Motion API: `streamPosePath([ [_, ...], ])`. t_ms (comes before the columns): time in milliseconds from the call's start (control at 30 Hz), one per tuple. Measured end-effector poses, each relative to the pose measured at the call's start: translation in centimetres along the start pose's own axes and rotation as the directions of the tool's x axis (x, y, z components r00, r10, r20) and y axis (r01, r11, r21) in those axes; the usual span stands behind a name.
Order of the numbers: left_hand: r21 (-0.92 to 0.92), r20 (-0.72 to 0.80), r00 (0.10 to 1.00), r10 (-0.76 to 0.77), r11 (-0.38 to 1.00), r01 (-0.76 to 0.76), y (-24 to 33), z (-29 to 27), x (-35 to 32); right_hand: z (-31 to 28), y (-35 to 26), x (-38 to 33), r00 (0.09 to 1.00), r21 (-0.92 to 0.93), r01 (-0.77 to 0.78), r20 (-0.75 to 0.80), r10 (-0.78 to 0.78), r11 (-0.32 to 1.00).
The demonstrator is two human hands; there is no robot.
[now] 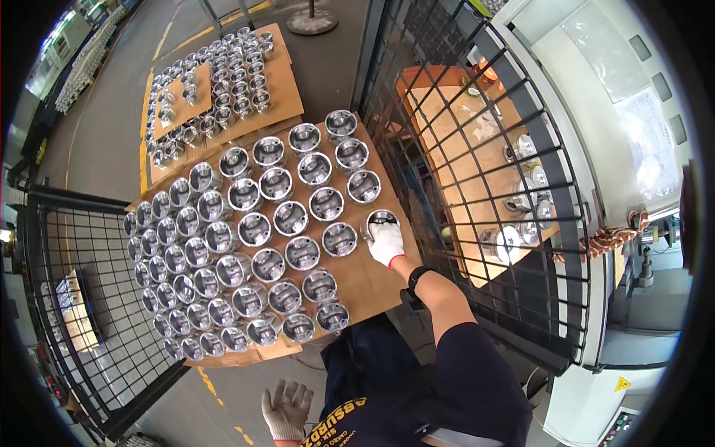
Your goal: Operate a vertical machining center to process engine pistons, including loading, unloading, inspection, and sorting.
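Gripping a round silvery metal piston [382, 217] over brown cardboard [372, 277] is your white-gloved right hand [387, 243]; nearside, your left hand [287, 410] is spreading wide.

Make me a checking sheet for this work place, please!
Surface: brown board, bare along its near right side.
Metal parts: shiny round ones stand in rows on it.
Clutter: reddish item behind the right mesh fence; too small to name.
Hands: right gloved hand touches one part; left gloved hand open, empty, off the board.
Cables: twisted brownish bundle by the fence; cable or cloth, cannot tell.
Surroundings: second loaded board ahead, left mesh fence, white machine at right.
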State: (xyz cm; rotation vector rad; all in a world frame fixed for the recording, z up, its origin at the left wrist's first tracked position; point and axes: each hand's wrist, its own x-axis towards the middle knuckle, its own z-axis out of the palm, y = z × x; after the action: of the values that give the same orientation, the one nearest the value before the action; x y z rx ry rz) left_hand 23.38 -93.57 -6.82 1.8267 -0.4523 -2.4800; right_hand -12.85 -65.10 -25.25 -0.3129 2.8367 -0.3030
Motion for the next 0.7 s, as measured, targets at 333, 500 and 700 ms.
streamPosePath([
  [333,-0.058,0.077,0.995,0.067,0.996,-0.063,-0.9,3.0,0.3,0.6,1.5,2.4,0.95,-0.176,0.311,0.088,-0.299,0.934],
  [500,0.081,0.136,0.991,0.005,0.997,-0.016,-1.3,3.5,0.8,-0.4,0.6,-0.3,0.971,-0.197,0.115,-0.183,-0.151,0.974],
  [700,0.313,0.29,0.93,-0.225,0.941,0.13,0.3,0.7,6.5,-2.3,-6.4,-16.4,0.99,0.162,0.105,-0.113,-0.088,0.981],
])
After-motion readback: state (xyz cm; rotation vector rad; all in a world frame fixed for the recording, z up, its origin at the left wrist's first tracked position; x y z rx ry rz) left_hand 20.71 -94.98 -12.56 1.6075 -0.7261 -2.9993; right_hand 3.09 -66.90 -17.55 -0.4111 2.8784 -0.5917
